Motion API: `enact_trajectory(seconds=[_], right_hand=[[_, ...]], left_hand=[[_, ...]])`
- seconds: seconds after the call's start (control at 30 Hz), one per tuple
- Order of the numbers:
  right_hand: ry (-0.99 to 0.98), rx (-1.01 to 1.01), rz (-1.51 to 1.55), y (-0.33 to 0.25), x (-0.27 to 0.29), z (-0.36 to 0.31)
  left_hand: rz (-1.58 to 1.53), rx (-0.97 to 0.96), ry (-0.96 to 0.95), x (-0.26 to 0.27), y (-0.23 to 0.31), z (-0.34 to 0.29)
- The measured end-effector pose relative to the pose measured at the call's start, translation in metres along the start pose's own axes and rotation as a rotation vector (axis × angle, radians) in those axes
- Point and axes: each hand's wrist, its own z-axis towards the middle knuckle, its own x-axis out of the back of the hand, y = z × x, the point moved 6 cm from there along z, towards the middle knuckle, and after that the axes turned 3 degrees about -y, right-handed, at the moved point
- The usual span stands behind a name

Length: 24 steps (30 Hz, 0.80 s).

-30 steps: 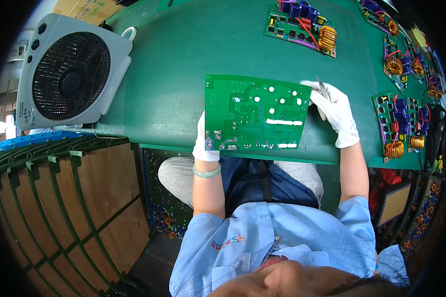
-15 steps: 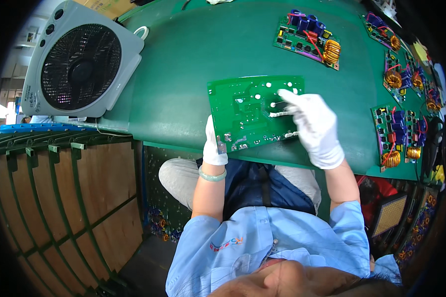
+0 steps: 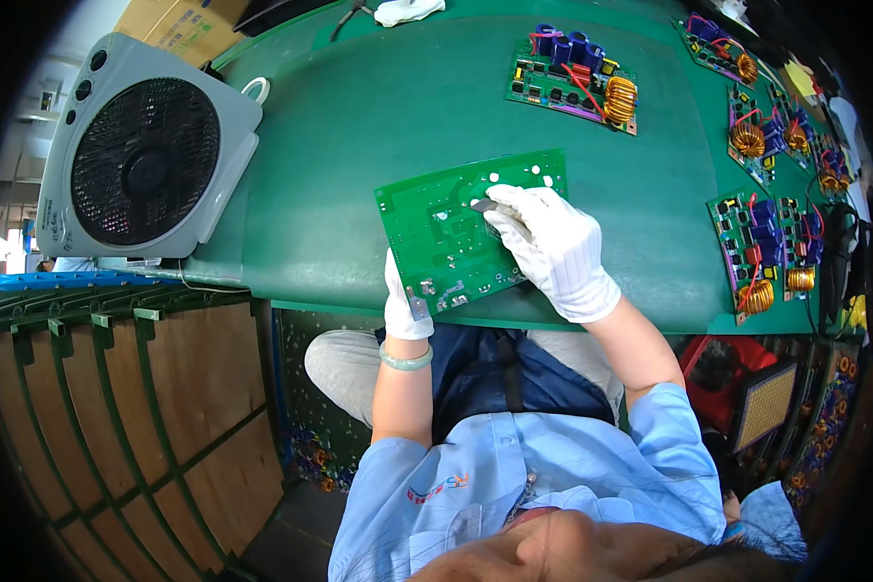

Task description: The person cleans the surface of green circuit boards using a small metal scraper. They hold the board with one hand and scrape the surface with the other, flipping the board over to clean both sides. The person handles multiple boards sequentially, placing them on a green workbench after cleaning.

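Note:
A green circuit board (image 3: 427,233) is tilted over the near edge of the table, its solder side facing up, with white round dabs near its far right corner. My left hand (image 3: 404,303), in a white glove, grips the board's lower left corner; most of its fingers are hidden beneath. Over the right half of the board is my white-gloved right hand (image 3: 553,247). Its thumb and fingers pinch a small dark grey flat piece (image 3: 483,205) right beside a white dab. What kind of piece it is I cannot make out.
A grey box fan (image 3: 145,165) stands at the left. One populated circuit board (image 3: 577,82) lies at the back of the green table (image 3: 339,126); several more, such as this board (image 3: 752,252), lie along the right. A white glove (image 3: 407,10) lies at the far edge.
My right hand has come left and lower onto the board, and the dark flat piece now shows at its fingertips. The white strips seen beside it are now hidden. The whole view has shifted slightly.

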Motion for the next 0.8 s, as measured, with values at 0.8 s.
enact_trajectory(seconds=[0.8], right_hand=[[0.093, 0.099, 0.041, 0.002, 0.008, 0.004]], left_hand=[[0.079, 0.07, -0.061, 0.004, -0.002, 0.002]])
